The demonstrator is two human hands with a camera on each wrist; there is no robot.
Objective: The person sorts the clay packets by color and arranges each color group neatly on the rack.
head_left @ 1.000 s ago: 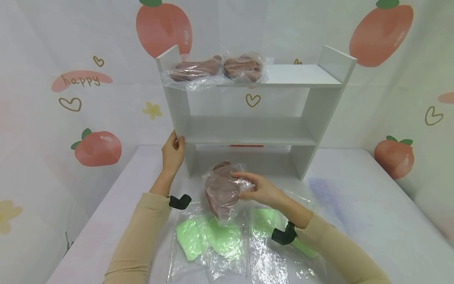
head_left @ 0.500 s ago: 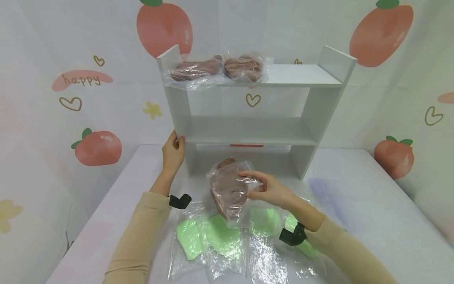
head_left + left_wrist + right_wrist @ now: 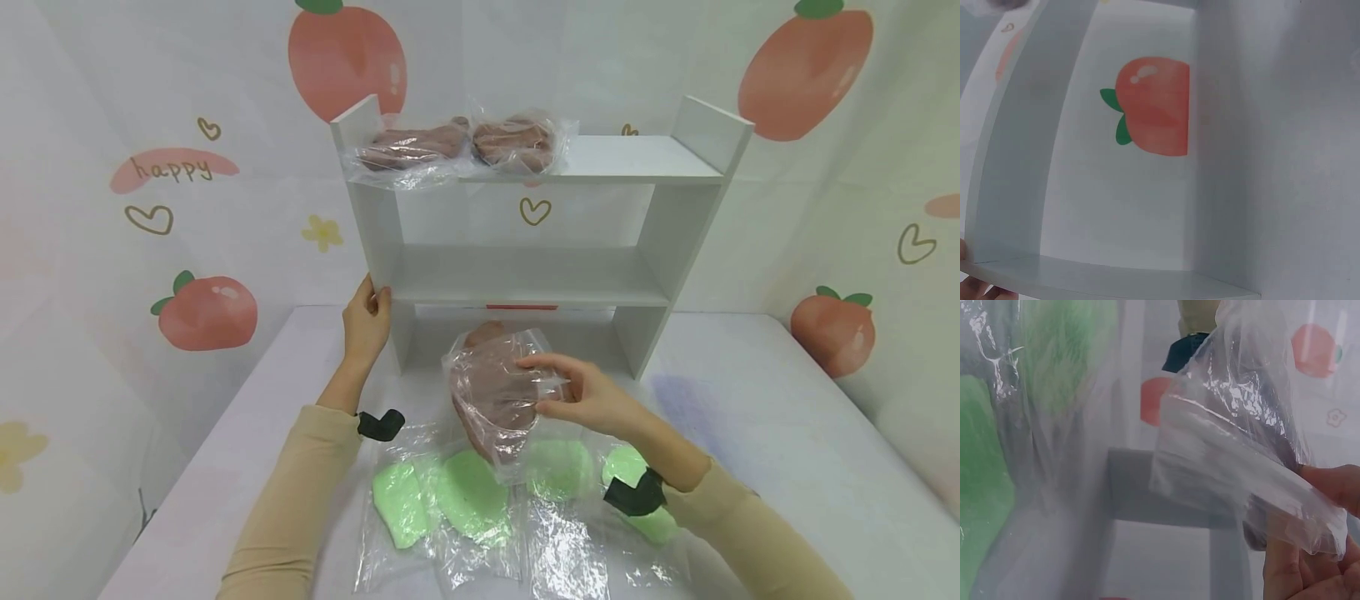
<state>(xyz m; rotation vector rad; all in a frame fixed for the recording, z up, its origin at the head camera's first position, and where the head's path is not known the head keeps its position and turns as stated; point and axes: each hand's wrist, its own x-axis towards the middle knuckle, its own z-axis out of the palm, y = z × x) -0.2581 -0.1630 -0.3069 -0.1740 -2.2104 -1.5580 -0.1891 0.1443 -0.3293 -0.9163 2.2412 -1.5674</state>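
Note:
In the head view, my right hand [image 3: 592, 398] grips the right side of a clear plastic bag [image 3: 498, 392] holding a flat brown piece. The bag hangs in front of the shelf's lowest opening. Thumb and fingers [image 3: 1282, 556] pinch the crinkled plastic in the right wrist view. On the other side, my left hand [image 3: 366, 323] holds the left side panel of a white shelf unit [image 3: 528, 275], its thumb at the front edge. Two similar bags of brown pieces, a left one [image 3: 420, 148] and a right one [image 3: 517, 146], lie on the top board.
Several clear bags with green pieces, such as one bag [image 3: 472, 500], lie in a row on the white table [image 3: 757, 433] in front of the shelf. Behind stands a white backdrop [image 3: 247, 67] printed with peaches. The shelf's right panel [image 3: 678, 250] rises at the right.
My right hand has moved right and slightly up and forward, bringing the bag of brown with it and uncovering more of the green bags. The left hand stays on the shelf panel.

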